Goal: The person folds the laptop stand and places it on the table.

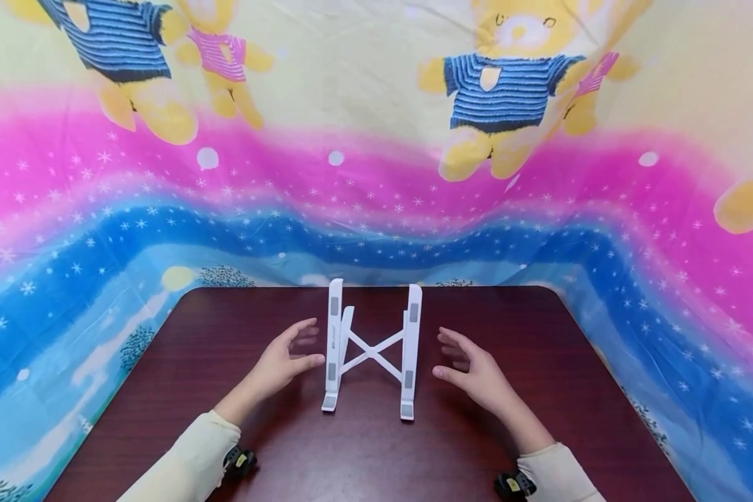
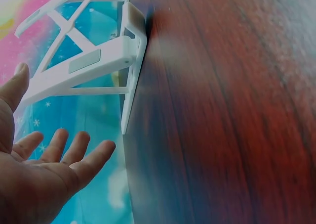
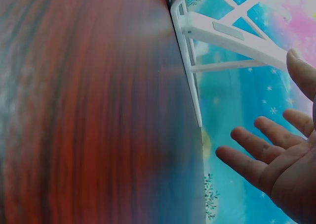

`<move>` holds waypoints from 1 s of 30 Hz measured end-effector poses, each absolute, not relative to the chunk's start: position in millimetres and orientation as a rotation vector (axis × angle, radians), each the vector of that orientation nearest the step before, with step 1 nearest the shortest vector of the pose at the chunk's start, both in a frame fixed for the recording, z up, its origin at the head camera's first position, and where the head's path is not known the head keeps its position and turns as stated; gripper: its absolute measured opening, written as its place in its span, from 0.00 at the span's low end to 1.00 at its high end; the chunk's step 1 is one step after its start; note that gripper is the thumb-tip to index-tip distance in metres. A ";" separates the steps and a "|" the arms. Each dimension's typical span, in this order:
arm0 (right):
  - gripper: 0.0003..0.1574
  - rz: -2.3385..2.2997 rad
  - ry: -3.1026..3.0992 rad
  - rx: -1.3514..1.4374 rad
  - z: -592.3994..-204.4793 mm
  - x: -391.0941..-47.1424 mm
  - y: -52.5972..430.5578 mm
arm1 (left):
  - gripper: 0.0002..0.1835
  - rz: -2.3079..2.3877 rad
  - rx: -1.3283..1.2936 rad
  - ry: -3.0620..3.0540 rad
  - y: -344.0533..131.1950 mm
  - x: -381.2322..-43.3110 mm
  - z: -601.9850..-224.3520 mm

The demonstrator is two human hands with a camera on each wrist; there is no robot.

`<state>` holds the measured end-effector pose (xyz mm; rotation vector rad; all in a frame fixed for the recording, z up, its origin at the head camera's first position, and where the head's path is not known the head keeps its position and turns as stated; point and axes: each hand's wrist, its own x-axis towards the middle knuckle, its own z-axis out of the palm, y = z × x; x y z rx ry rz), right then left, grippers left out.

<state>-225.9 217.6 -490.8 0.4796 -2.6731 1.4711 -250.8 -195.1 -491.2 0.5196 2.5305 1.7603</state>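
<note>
A white folding laptop stand (image 1: 371,351) stands unfolded on the table, its two side arms joined by an X-shaped brace and fitted with grey pads. Left of it is my left hand (image 1: 282,359), fingers spread and relaxed, the thumb tip very near the left arm; whether it touches, I cannot tell. My right hand (image 1: 477,369) is held on the other side, apart from the stand, its fingers loosely bent and holding nothing. The left wrist view shows the stand (image 2: 108,56) beyond the open palm (image 2: 54,179). In the right wrist view, the stand (image 3: 222,33) rises above the fingers (image 3: 247,164).
The dark reddish-brown wooden table (image 1: 351,460) has rounded far corners. Behind it and along both sides hangs a colourful cloth (image 1: 376,174) printed with bears and snowflakes. Black straps with small devices sit at the left cuff (image 1: 241,460) and right cuff (image 1: 514,484).
</note>
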 end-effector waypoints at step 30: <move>0.36 1.857 -2.560 0.421 -500.3 -236.1 189.0 | 0.27 1.950 0.372 2.280 -177.8 -253.3 -494.7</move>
